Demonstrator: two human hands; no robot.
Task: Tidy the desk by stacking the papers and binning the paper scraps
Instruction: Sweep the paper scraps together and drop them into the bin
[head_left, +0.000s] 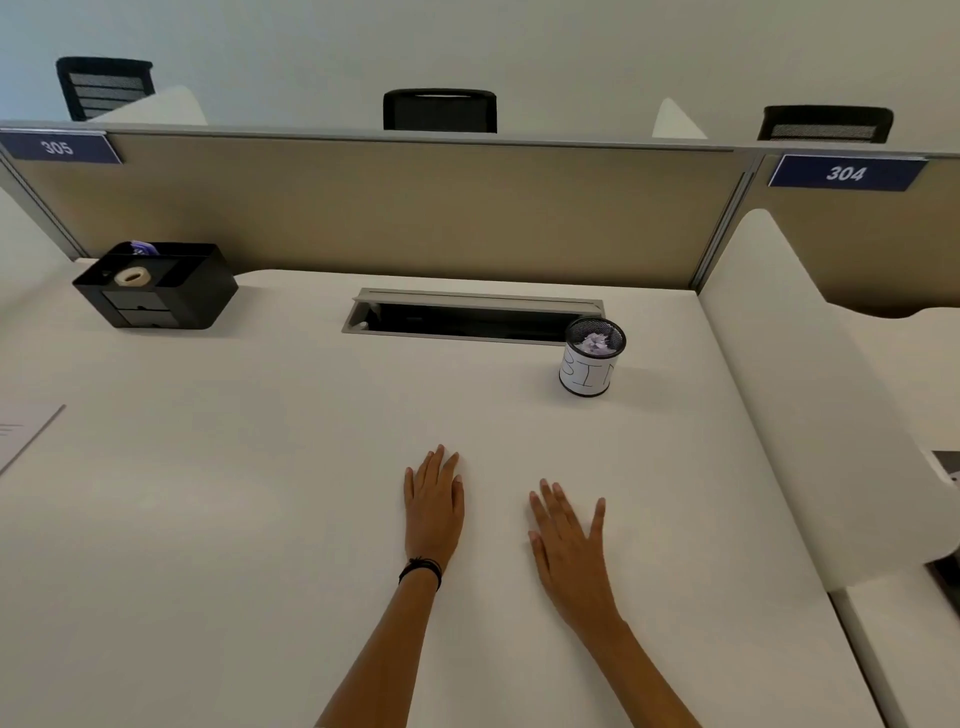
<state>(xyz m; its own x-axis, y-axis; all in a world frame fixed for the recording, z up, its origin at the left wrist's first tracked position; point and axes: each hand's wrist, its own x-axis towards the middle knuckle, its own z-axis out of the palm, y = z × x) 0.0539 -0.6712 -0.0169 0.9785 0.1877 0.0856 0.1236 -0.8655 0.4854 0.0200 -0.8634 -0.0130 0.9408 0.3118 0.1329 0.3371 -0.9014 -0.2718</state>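
Both hands are laid flat on the worktop (234, 545) at lower ctr of frame. The left hand (434, 506), w/ a dark wristband, has fingers straight and together. The right hand (566, 540), just beside it, has fingers straight and spread. Nothing is held by either.

The bin (589, 371), a small mesh cup w/ a handwritten label, is stood at ctr right, beside the cable slot (467, 317); crumpled scraps (595, 344) are seen inside it. No loose scraps can be made out on the worktop. The papers (23, 434) are only partly seen at the far left edge, lying flat; one sheet or a stack can't be told.

Judged from this, binning looks done and the task is at or near its end. Next, if anything, the papers' edges would need to be checked & squared, which calls for a reach across to the left.
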